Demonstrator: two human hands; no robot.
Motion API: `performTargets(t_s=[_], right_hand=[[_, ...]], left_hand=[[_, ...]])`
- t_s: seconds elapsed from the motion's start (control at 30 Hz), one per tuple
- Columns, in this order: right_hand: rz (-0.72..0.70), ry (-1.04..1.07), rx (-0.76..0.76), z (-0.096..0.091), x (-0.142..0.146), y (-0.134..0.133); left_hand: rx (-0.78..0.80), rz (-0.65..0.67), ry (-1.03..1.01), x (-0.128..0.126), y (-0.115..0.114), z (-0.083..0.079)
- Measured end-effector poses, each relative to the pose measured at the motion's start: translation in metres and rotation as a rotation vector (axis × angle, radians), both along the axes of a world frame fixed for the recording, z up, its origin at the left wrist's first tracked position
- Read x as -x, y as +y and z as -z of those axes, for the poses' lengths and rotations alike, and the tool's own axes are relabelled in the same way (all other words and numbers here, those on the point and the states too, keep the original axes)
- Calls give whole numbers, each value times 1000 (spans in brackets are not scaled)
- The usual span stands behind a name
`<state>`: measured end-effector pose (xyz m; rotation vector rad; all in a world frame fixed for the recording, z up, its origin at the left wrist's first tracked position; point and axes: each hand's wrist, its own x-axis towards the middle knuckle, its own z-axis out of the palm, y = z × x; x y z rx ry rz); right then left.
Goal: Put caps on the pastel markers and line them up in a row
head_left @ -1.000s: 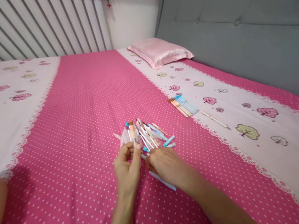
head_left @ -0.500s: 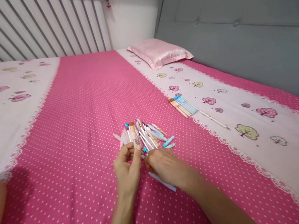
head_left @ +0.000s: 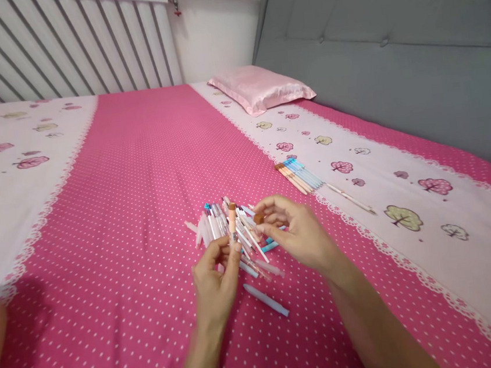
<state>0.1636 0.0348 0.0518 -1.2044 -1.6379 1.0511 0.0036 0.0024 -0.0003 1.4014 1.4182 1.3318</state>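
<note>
Left hand [head_left: 213, 274] grips peach pen [head_left: 232, 223] low and upright, probably keeping its brown end clear; right hand [head_left: 301, 232] pinches brown-ended piece [head_left: 258, 218], both at pen pile [head_left: 247, 234], well short of bed's [head_left: 138, 160] far edge.

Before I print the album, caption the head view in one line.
Left hand holding an orange pen, right hand something brown, at a pen pile on a pink bedspread.

Looks fairly bright and evenly lit, with a faint sheen on the pillow [head_left: 262, 88]. Dims to soft shadow on the bedspread [head_left: 135, 219], well left of and nearer than the pillow. Blurs to black at the headboard [head_left: 392, 75] corner, far right of the pillow. Tilts and stretches the radiator [head_left: 82, 49], left of the pillow. Softens fine detail on the pens [head_left: 256, 246], in front of the pillow.
</note>
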Motion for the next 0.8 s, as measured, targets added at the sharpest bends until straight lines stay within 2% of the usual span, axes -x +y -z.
performTargets(t_s=[0.13,0.23,0.6,0.8], right_hand=[[55,250,-40,-3,1,-1],[97,344,-56,-4,2,-1],[179,377,-16,-2,2,2],[207,380,10,-3,1,1]], left_hand=[[-49,79,120,-1,0,2],[-57,117,128,-2,0,3],[-85,144,152,-2,-1,0],[-137,157,231,-2,0,1]])
